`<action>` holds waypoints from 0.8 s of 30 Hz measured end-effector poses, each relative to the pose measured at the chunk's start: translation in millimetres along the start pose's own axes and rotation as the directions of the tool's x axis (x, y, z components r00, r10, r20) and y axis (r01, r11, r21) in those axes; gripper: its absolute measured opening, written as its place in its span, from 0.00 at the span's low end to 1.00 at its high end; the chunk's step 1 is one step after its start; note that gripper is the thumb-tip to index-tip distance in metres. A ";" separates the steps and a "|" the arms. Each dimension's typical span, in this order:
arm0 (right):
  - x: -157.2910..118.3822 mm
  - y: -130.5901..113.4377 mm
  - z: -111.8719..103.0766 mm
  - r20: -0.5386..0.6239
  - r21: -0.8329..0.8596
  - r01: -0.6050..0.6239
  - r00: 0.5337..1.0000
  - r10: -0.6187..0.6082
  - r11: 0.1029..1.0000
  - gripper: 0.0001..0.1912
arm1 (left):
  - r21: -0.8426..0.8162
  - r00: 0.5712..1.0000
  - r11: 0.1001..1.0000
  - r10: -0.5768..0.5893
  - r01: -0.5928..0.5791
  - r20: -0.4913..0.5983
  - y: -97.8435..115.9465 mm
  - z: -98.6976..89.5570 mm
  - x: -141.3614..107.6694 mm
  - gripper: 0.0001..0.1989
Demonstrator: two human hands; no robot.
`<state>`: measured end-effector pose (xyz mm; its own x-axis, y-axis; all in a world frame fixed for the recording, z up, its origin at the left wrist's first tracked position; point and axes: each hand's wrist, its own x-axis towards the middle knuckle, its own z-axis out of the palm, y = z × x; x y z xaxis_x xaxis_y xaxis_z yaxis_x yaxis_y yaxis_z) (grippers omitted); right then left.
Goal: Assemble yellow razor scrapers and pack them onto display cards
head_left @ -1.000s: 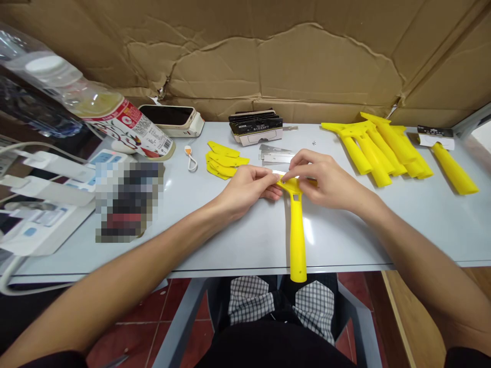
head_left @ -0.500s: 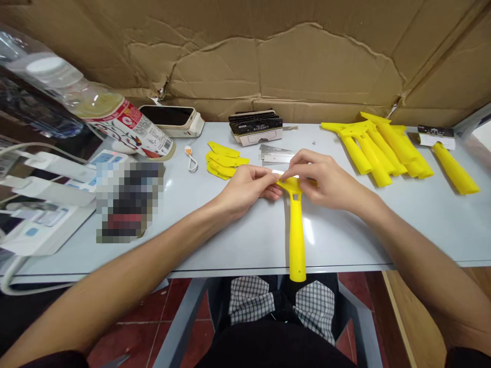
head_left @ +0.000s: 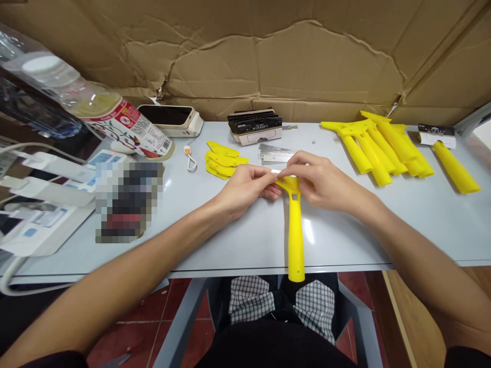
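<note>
A yellow plastic scraper (head_left: 295,235) lies with its head away from me and its handle reaching over the table's front edge. My left hand (head_left: 251,186) is closed on the left end of the head, thumb on top. At the right end, my right hand (head_left: 320,179) is closed around the head, its index fingertip bent over the face close to my left thumb. Anything small beneath that fingertip is hidden. Just beyond the hands lie flat metal blades (head_left: 274,154). To the left rests a stack of yellow plastic plates (head_left: 222,160).
Several yellow scraper handles (head_left: 378,148) lie at the right, beside a scraper with a black card cover (head_left: 458,166). Tiny screws (head_left: 313,142) and a box of black cards (head_left: 256,128) are at the back. A bottle (head_left: 125,122), phone (head_left: 169,116) and power strip (head_left: 49,227) occupy the left.
My right index fingertip has shifted slightly left across the scraper head, closer to my left thumb. Both hands otherwise keep their hold, and the scraper stays nearly in place.
</note>
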<state>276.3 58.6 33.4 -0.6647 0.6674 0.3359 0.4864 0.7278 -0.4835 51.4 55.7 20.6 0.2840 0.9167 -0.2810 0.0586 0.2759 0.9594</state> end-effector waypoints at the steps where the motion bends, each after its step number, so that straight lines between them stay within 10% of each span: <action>1: -0.1 0.1 0.0 -0.001 -0.002 0.000 1.000 0.000 1.000 0.27 | -0.005 1.000 1.000 -0.001 0.001 0.000 -0.4 -0.1 0.4 0.09; 24: 0.0 0.7 -1.9 -0.035 -0.002 0.008 0.999 -0.008 1.000 0.22 | -0.010 1.000 1.000 -0.015 0.015 0.006 1.0 0.9 -0.8 0.10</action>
<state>277.7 59.4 34.6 -0.6484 0.6666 0.3677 0.4824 0.7334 -0.4790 52.1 55.0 21.8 0.2885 0.9108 -0.2952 0.0533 0.2925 0.9548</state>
